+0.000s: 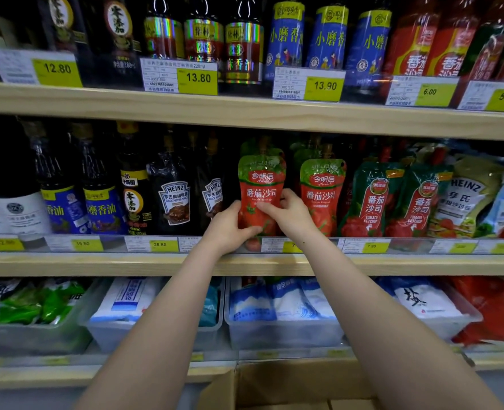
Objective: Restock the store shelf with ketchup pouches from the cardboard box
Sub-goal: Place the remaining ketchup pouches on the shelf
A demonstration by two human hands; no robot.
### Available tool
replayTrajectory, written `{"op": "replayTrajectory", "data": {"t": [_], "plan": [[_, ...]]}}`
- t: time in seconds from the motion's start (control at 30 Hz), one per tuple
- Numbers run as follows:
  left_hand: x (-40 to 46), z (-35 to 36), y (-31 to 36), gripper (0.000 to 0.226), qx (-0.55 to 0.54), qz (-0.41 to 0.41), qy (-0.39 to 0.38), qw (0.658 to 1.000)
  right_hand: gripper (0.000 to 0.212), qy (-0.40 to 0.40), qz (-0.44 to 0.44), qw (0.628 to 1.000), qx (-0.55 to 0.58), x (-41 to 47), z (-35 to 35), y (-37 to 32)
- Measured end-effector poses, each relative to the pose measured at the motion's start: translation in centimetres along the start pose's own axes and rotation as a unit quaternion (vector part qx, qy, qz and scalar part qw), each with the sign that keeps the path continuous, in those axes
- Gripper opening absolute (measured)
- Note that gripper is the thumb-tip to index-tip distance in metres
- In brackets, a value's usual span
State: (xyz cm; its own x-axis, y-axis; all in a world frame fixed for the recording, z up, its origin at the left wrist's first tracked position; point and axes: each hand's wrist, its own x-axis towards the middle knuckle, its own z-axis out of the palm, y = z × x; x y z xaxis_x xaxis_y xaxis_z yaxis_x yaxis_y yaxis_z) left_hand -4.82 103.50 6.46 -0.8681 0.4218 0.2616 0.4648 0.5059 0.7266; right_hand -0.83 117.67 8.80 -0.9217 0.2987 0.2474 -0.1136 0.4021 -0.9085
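A red and green ketchup pouch (261, 184) stands upright on the middle shelf (96, 263). My left hand (230, 227) grips its lower left edge, thumb curled across the front. My right hand (289, 213) pinches its right side. A matching pouch (323, 190) stands just to the right, with more behind both. The cardboard box (289, 386) sits open at the bottom of the view, under my arms; its inside is hidden.
Dark Heinz sauce pouches (175, 199) stand left of the held pouch, and sesame oil bottles (99, 202) further left. Green-red ketchup pouches (372, 199) fill the right. Clear bins of salt bags (283, 309) line the lower shelf. Bottles crowd the top shelf (244, 113).
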Motion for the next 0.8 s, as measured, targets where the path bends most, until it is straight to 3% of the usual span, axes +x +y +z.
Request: {"op": "replayTrajectory", "data": {"t": [0.17, 0.33, 0.43, 0.53, 0.6, 0.7, 0.8], "plan": [[-1.2, 0.2, -0.3, 0.054, -0.086, 0.049, 0.053, 0.994, 0.04, -0.009, -0.103, 0.995, 0.005, -2.2, -0.7, 0.0], [-3.4, -0.6, 2.8, 0.044, -0.115, 0.097, 0.128, 0.98, 0.033, 0.036, -0.192, 0.981, -0.002, -4.5, -1.5, -2.3], [-4.8, -1.2, 5.2, 0.054, -0.122, 0.102, 0.146, 0.976, 0.025, 0.002, -0.175, 0.984, 0.032, -5.4, -2.9, -4.4], [-5.9, -1.7, 5.9, 0.056, -0.13, 0.084, 0.061, 0.986, 0.021, -0.062, -0.129, 0.986, 0.084, -6.6, -5.0, -4.2], [-6.7, -0.7, 6.2, 0.063, -0.128, 0.08, 0.035, 0.988, 0.02, -0.046, -0.098, 0.991, 0.082, -7.5, -5.7, -3.0], [-8.2, 2.8, 6.8, 0.094, -0.132, 0.059, 0.085, 0.986, 0.012, 0.016, -0.058, 0.995, 0.081, -8.5, -6.1, -1.4], [-9.0, 5.3, 7.1, 0.106, -0.179, 0.049, 0.026, 0.982, 0.013, 0.011, -0.051, 0.997, 0.05, -9.3, -6.4, -1.2]]}}
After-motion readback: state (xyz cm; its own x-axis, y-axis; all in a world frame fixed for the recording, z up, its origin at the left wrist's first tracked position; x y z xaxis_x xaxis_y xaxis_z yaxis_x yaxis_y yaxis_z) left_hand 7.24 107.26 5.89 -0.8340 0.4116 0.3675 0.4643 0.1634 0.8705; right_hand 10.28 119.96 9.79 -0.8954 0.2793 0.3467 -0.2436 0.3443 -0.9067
